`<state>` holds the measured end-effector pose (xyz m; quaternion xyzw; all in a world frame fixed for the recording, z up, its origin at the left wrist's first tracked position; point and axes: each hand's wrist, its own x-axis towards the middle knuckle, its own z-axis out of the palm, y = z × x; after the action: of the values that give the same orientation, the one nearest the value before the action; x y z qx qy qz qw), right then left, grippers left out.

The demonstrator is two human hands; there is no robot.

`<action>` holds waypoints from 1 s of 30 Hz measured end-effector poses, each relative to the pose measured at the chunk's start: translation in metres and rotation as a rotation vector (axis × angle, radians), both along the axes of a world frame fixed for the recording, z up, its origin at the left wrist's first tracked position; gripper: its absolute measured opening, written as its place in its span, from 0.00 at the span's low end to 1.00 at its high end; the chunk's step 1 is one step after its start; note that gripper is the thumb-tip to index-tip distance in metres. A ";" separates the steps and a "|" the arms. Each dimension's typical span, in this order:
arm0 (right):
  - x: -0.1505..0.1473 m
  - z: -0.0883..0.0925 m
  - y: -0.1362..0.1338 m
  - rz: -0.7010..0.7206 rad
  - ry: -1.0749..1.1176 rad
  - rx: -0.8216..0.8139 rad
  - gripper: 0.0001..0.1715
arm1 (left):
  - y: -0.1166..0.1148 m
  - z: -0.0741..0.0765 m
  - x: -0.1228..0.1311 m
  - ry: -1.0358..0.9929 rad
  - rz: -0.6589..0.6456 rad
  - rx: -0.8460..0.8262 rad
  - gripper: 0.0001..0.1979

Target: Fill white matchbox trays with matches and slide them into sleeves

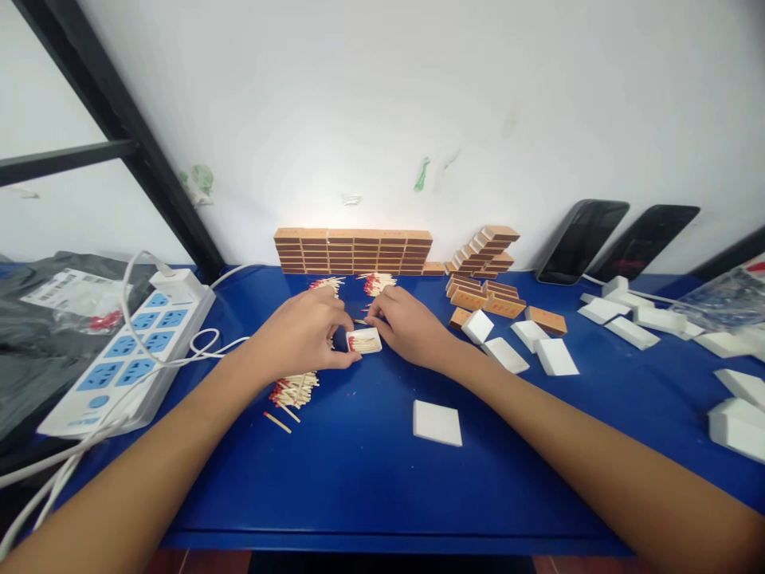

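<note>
**White tray (374,348) of matches (362,344) at clock centre**

Clock face laid flat on blue table (358,470), tray as hub, 12 toward white wall (382,119).

Left hand (307,331): closed on tray's 9 o'clock end, thumb and finger gripping either side. Right hand (406,320): fingertips bunched close together just beyond tray, between 12 and 1; cannot tell whether pinching anything. Matches in tray lying lengthwise, red heads toward 9.

At 8, close by left wrist: heap of matches (296,391), partly covered by hand, with single match (278,422) apart on near side. At 11, second heap (327,284); just past 12, third heap (379,284), both beyond hands.

Against wall at 12: long, neat stack of matchboxes (352,249). At 2: stepped stack (500,233), shorter rows of boxes (505,304) on near side.

At 3, white pieces (557,357) scattered, some out to far right. At 4, lone white piece (437,422), lying flat.

Leaning on wall between 2 and 3: dark phone (582,241), second phone (645,241) alongside. At 9: power strip (128,351) with white plug (179,285); grey plastic bag (29,351) farther out.
</note>
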<state>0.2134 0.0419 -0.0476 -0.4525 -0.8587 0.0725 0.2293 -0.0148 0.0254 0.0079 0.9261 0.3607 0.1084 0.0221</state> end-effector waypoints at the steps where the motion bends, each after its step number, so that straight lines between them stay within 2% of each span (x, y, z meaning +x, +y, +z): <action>1: 0.000 -0.001 0.001 0.007 0.016 -0.013 0.08 | 0.000 0.000 0.000 0.001 0.000 0.000 0.14; 8: 0.003 -0.002 0.006 0.019 0.064 -0.073 0.06 | 0.001 -0.001 -0.001 -0.001 -0.010 0.014 0.14; 15: 0.014 0.005 0.010 0.004 0.002 -0.063 0.06 | 0.001 -0.001 -0.002 -0.025 -0.009 0.004 0.13; 19: 0.020 0.004 0.012 -0.029 0.030 -0.025 0.01 | 0.001 -0.001 -0.001 -0.030 -0.019 0.005 0.13; 24: 0.022 0.003 0.015 -0.047 0.050 -0.047 0.02 | 0.002 -0.002 -0.001 -0.014 -0.009 0.001 0.14; 30: 0.023 0.011 0.015 -0.097 -0.015 -0.121 0.07 | 0.003 -0.003 -0.002 -0.003 -0.010 0.006 0.15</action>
<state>0.2368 0.0573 -0.0366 -0.5073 -0.8314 0.1096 0.1987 -0.0169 0.0282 0.0052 0.9278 0.3558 0.1105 0.0205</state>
